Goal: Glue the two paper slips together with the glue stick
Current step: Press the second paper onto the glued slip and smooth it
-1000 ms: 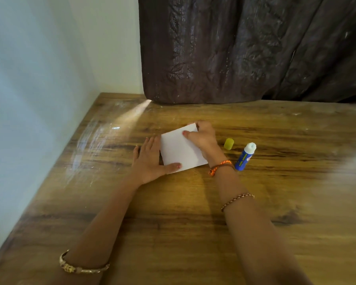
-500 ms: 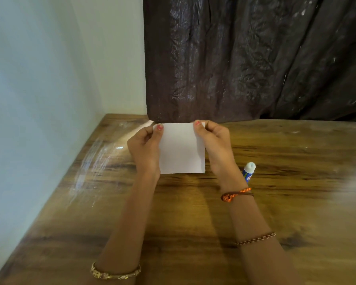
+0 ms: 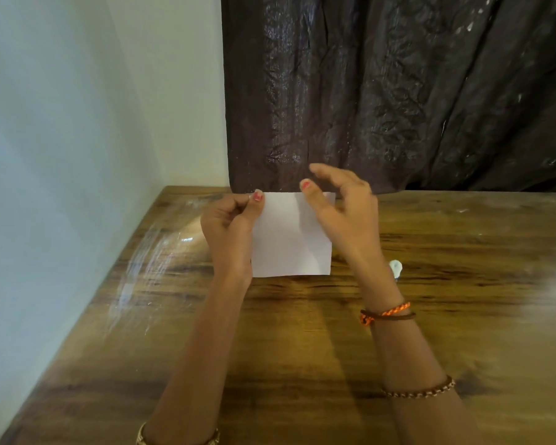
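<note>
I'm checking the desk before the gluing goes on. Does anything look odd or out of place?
Nothing is spilled or damaged. The paper is pinched upright in the left hand; the right hand is open beside it. The glue stick, uncapped, peeks out behind the right wrist.

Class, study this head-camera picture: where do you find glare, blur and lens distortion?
Head view: streaky glare on the table near the left wall; soft smear at the right edge; right hand slightly motion-blurred, while the paper and left hand stay fairly crisp; the wide-angle lens splays the forearms outward.
</note>
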